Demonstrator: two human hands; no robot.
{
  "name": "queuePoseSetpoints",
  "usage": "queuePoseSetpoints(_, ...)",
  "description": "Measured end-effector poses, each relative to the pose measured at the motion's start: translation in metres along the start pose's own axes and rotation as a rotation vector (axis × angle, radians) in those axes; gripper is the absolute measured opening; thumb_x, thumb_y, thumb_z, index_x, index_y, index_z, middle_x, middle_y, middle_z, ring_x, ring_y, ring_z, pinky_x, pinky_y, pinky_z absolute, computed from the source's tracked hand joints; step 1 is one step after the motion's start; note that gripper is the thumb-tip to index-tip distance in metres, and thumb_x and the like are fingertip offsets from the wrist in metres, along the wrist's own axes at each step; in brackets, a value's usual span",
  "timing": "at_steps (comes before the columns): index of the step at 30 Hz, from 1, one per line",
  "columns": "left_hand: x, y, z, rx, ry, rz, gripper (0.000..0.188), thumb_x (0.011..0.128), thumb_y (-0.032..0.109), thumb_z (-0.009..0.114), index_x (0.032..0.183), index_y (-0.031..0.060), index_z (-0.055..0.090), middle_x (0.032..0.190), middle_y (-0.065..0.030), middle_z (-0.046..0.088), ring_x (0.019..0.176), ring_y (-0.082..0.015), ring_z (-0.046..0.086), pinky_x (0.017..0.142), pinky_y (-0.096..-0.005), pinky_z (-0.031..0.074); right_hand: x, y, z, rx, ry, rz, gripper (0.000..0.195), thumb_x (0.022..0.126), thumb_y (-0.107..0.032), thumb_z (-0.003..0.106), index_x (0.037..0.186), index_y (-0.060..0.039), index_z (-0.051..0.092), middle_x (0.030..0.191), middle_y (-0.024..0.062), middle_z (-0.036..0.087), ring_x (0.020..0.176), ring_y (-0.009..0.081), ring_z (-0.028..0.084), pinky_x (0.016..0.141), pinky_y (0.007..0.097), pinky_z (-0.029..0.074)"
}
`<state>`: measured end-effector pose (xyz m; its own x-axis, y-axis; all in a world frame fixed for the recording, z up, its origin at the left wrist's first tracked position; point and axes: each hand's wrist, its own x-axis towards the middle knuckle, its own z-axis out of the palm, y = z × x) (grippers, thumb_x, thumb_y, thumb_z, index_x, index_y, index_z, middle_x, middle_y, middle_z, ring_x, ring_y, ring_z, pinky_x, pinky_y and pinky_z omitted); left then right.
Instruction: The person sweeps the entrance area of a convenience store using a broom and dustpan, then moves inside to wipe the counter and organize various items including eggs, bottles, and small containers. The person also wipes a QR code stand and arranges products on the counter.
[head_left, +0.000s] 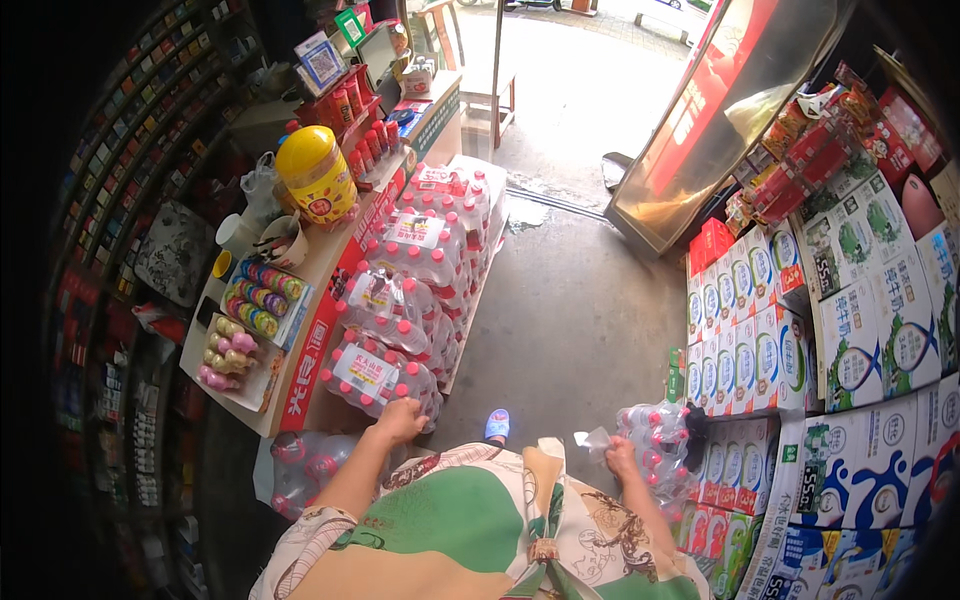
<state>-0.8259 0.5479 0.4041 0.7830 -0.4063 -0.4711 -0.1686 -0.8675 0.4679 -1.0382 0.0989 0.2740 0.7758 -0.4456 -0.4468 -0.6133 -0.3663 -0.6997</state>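
My left hand (401, 421) rests with bent fingers at the near corner of a shrink-wrapped pack of red-capped water bottles (375, 373), the nearest in a row of stacked packs beside the counter. Whether it grips the wrap cannot be told. On the right, my right hand (621, 456) is closed on a piece of clear plastic film (594, 441). Just beyond that hand stands another wrapped pack of bottles (656, 435), against milk cartons. Below my left forearm lie larger wrapped bottles (311, 457), partly hidden by the arm.
A shop counter (322, 300) on the left bears a yellow-lidded tub (319, 176) and boxed sweets. Stacked milk cartons (739, 360) line the right side. A glass door (697, 135) stands at the bright doorway ahead. Grey floor (555, 315) runs between the stacks.
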Motion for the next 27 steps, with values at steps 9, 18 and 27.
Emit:
queuePoseSetpoints(9,0.166,0.038,-0.082,-0.062,0.288,0.000,0.027,0.075,0.025,0.066,0.082,-0.0001,0.057,0.074,-0.0168,0.056,0.066,-0.0317,0.056,0.060,-0.0388,0.044,0.065,-0.037,-0.097,-0.241,-0.095,0.411,0.012,0.069,-0.001,0.059,0.077,-0.0039,0.067,0.070,0.0122,0.064,0.066,0.0196,0.062,0.061,0.0367,0.049)
queuePoseSetpoints(18,0.301,0.103,-0.131,-0.256,0.392,-0.234,0.028,0.075,0.027,0.063,0.080,0.0009,0.054,0.080,-0.0183,0.057,0.076,-0.0366,0.056,0.067,-0.0433,0.044,0.436,-0.132,-0.185,-0.450,-0.083,0.182,0.009,0.069,-0.002,0.063,0.078,-0.0035,0.065,0.080,0.0153,0.063,0.070,0.0244,0.064,0.058,0.0418,0.051)
queuePoseSetpoints(27,0.383,0.114,-0.195,-0.426,0.579,-0.335,0.029,0.074,0.016,0.067,0.095,-0.0021,0.059,0.078,-0.0145,0.059,0.065,-0.0228,0.058,0.060,-0.0329,0.046,0.772,-0.452,-0.056,-0.217,-0.329,-0.686,0.028,0.063,0.001,0.050,0.087,-0.0042,0.065,0.082,0.0222,0.062,0.079,0.0316,0.062,0.070,0.0358,0.048)
